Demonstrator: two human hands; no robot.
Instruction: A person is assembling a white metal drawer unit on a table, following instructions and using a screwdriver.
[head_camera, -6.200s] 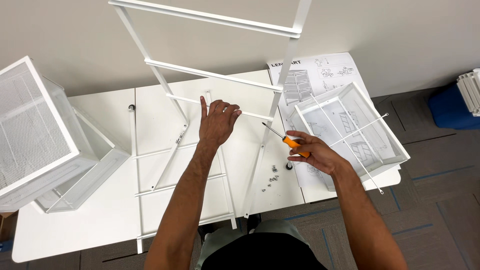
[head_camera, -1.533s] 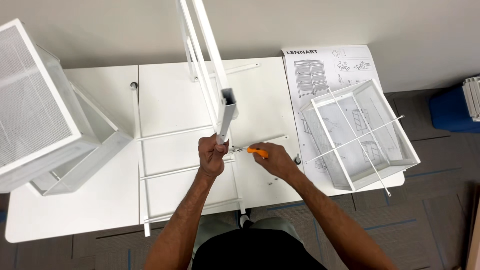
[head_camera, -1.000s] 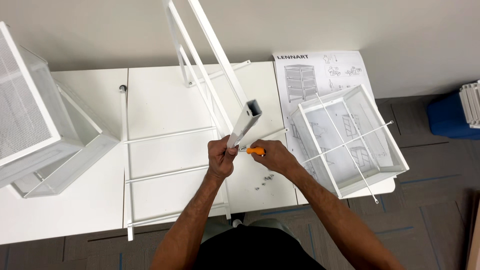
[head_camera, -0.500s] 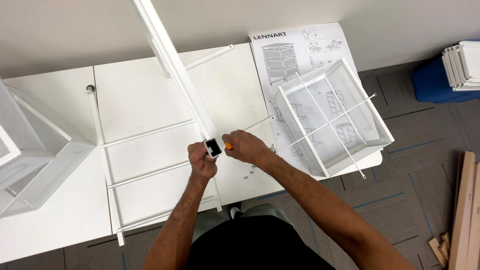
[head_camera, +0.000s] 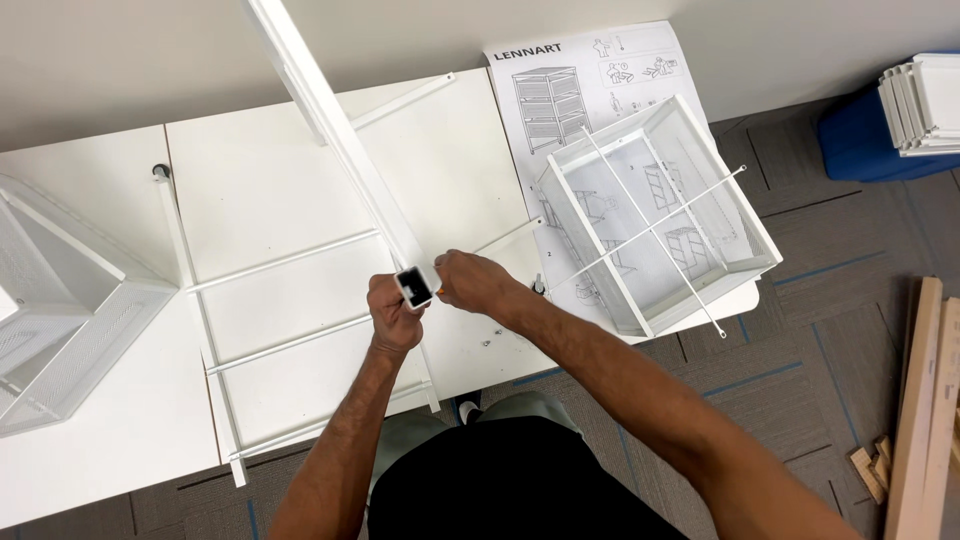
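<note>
My left hand (head_camera: 393, 315) grips the near end of a white metal frame upright (head_camera: 345, 150), a square tube whose open end faces me. My right hand (head_camera: 473, 283) is closed around an orange-handled screwdriver (head_camera: 438, 291), its tip hidden against the tube end beside my left fingers. The tube rises away from me toward the wall. Another white frame side (head_camera: 270, 345) with thin crossbars lies flat on the white table (head_camera: 260, 185) under my hands. A few small screws (head_camera: 490, 338) lie on the table near my right wrist.
A white mesh drawer (head_camera: 655, 215) rests on a paper instruction sheet (head_camera: 590, 75) at the table's right end. More mesh drawers (head_camera: 60, 300) sit at the left. A blue bin (head_camera: 870, 140) with white parts and wooden boards (head_camera: 925, 400) are on the carpet at right.
The upright frame has swung down so its tube end now points at me. My right hand has brought the screwdriver up to that end, and my view has shifted right.
</note>
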